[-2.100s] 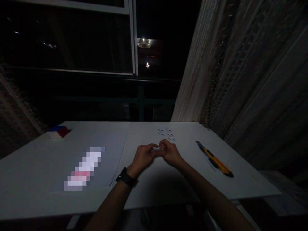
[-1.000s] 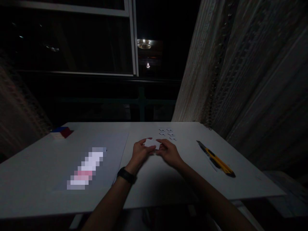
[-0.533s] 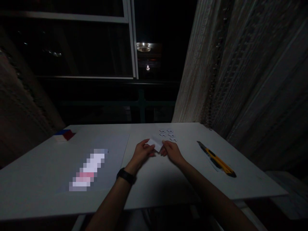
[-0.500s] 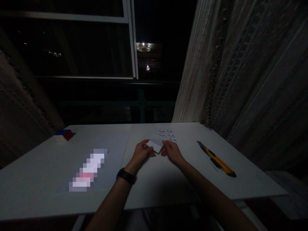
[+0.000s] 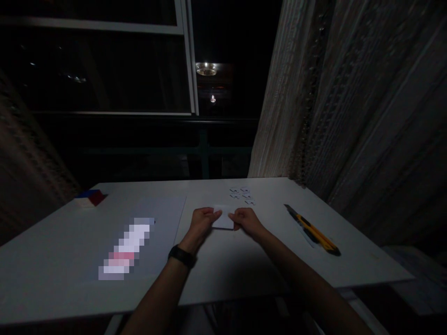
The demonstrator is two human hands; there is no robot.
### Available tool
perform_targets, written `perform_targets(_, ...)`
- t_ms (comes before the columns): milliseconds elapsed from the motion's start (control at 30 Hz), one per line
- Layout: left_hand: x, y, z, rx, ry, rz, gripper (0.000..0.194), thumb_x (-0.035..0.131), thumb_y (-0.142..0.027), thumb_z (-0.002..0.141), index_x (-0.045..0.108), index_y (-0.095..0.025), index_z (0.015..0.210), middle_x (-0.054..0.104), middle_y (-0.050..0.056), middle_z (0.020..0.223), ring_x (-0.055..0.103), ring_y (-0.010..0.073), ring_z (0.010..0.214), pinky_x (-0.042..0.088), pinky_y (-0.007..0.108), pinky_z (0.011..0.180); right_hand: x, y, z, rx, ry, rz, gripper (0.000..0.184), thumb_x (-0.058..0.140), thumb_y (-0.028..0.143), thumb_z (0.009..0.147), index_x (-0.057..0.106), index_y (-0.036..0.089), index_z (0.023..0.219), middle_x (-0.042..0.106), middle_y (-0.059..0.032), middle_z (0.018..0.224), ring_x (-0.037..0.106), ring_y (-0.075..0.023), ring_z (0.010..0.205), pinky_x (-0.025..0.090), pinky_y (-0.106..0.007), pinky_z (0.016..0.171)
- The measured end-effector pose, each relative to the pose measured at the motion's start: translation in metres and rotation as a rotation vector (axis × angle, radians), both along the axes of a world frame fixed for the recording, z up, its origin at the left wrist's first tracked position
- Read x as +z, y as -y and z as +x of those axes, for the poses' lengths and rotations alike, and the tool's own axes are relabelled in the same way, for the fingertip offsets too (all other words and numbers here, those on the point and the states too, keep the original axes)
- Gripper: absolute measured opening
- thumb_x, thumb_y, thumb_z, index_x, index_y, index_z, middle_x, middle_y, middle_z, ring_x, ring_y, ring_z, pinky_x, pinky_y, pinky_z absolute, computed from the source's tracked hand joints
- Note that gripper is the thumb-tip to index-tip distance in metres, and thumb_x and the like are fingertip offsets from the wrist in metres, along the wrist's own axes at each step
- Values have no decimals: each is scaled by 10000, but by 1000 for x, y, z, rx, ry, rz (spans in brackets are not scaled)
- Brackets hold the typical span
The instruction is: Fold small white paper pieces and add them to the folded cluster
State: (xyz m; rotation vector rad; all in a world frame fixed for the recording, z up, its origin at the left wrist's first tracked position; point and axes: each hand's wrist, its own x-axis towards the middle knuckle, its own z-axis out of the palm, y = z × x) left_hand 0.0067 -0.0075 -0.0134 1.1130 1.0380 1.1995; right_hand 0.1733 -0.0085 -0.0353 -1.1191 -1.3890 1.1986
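A small white piece of paper (image 5: 223,222) is held between my two hands over the middle of the table. My left hand (image 5: 202,221), with a dark band on the wrist, grips its left side, thumb on top. On the right side my right hand (image 5: 247,219) pinches it, thumb on top and the other fingers curled beneath. Just beyond the hands lie several small white pieces with dark marks (image 5: 242,195); what the marks are is too small to tell.
A yellow and black utility knife (image 5: 314,231) lies at the right of the white table (image 5: 265,279), blade pointing away. To the left is a large pale sheet (image 5: 169,218) with a pixelated patch. A blue, red and white cube (image 5: 90,198) sits far left. Curtains and a dark window stand behind.
The piece of paper has turned from a slanted position to square with me, nearly flat. Both thumbs have come onto its top face, and my right hand has shifted its grip.
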Motion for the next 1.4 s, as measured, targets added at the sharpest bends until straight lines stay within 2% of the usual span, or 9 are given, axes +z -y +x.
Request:
perform_targets(167,3,4,0,-135,77,-4,388,784,-319,495,648,-90,776,656,66,627,587,152,551,429,246,535,1,1,5,-41,76,79,367,677,456,582,487,164,467,512,27,386,451,-85,372,339,-210,409)
perform_targets(367,0,2,3,-4,7,28,342,780,-366,484,549,-116,516,541,-5,464,482,89,427,362,208,449,6,4,5,36,72,27,351,660,454,604,520,151,497,513,24,400,450,-87,384,325,-212,420)
perform_targets(500,-1,2,4,-28,18,69,352,759,-399,511,545,-120,511,525,-11,474,469,88,435,350,208,450,6,3,4,-10,97,50,349,659,453,605,518,152,499,506,26,415,446,-85,403,324,-210,427)
perform_targets(667,-4,0,3,5,-87,153,369,678,-457,611,571,-117,515,457,-34,431,377,62,402,278,200,415,8,4,7,-4,133,47,336,665,431,591,506,156,484,494,29,408,432,-86,397,314,-215,423)
perform_targets(867,-8,-5,2,97,-141,175,350,694,-453,580,623,-112,542,540,-3,474,451,90,436,329,214,443,9,5,5,-2,151,86,326,633,429,629,512,154,502,502,28,427,436,-86,418,311,-213,434)
perform_targets(1000,-2,0,5,44,-85,129,293,731,-384,552,670,-116,654,636,38,591,541,126,514,395,230,500,5,2,6,13,134,101,350,609,457,653,497,159,508,469,42,412,404,-77,410,294,-210,429)
perform_targets(1067,0,3,7,31,-93,101,280,751,-351,528,670,-108,642,637,48,577,542,130,504,395,233,495,4,0,6,35,118,110,348,615,467,648,504,159,532,464,46,426,400,-76,420,296,-209,433)
perform_targets(1200,-2,6,10,13,-89,66,275,759,-347,513,659,-101,586,628,55,542,530,129,482,382,233,479,0,-1,2,-75,66,140,330,591,491,662,519,171,627,480,45,489,427,-90,461,315,-213,452)
perform_targets(1400,-8,4,10,-71,-125,108,300,740,-379,534,671,-93,595,624,60,555,517,129,500,372,231,487,1,0,-3,-173,97,200,275,591,439,656,525,175,613,509,21,538,465,-113,524,346,-223,488)
